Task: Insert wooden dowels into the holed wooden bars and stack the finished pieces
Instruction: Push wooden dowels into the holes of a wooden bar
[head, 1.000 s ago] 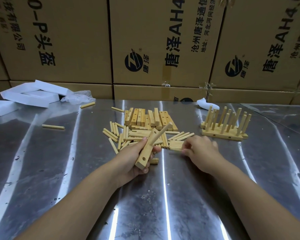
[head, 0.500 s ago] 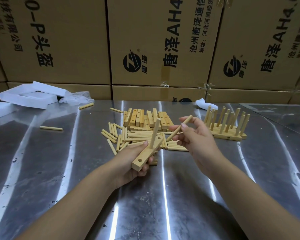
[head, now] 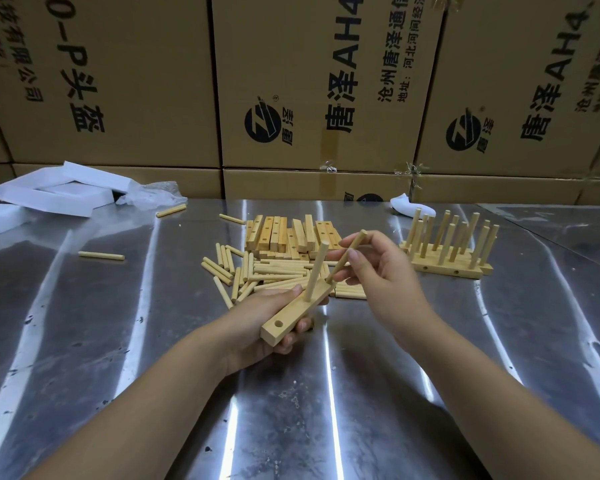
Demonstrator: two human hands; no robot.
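Note:
My left hand (head: 257, 318) grips a holed wooden bar (head: 291, 315) from below, tilted, with one dowel (head: 315, 270) standing in its middle hole and an empty hole near its close end. My right hand (head: 381, 275) pinches a second dowel (head: 346, 256), slanted, its lower tip touching the bar's far end. Behind the hands lie a heap of loose dowels (head: 257, 271) and a pile of bare holed bars (head: 284, 235). Finished pieces (head: 451, 247) with upright dowels stand at the right.
Metal table (head: 153, 341) with stray dowels at the left (head: 101, 255) and back (head: 171, 210). White foam pieces (head: 56, 194) and a plastic bag (head: 153, 195) lie at the back left. Cardboard boxes (head: 312, 84) wall off the far edge.
My right hand picked a dowel from the heap, lifted it and brought its tip down to the bar's far end. My left hand levelled the bar slightly.

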